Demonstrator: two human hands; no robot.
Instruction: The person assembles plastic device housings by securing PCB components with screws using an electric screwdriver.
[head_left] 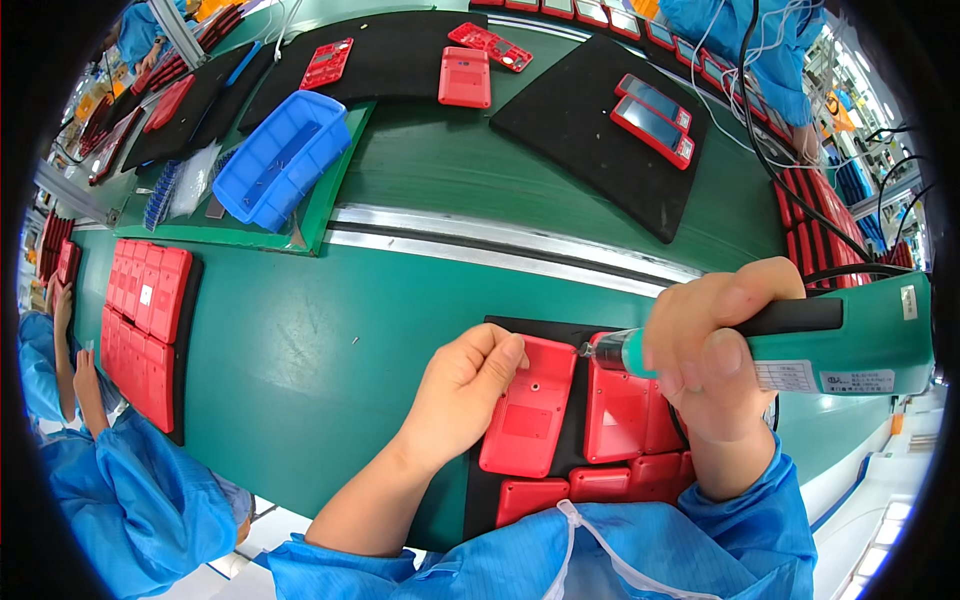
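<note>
My left hand (455, 395) is closed, its thumb and forefinger pinched at the upper left corner of a red plastic casing (525, 425). Whether a small part is also between those fingertips is hidden. The casing lies tilted on a black mat (483, 500), with a round screw hole showing near its middle. In my right hand (715, 350) is a green electric screwdriver (850, 335), held sideways with the fingers wrapped round it. Its bit points left and meets the casing's upper right corner. More red casings (615, 420) lie on the mat beside and below this one.
A blue bin (285, 160) holding small screws stands at the far left. Red casings fill another mat (180, 390) at the left, near a co-worker's hands (88, 385). A metal rail (480, 250) crosses the bench. Beyond it, two screened red devices (655, 125) rest on black foam; cables hang right.
</note>
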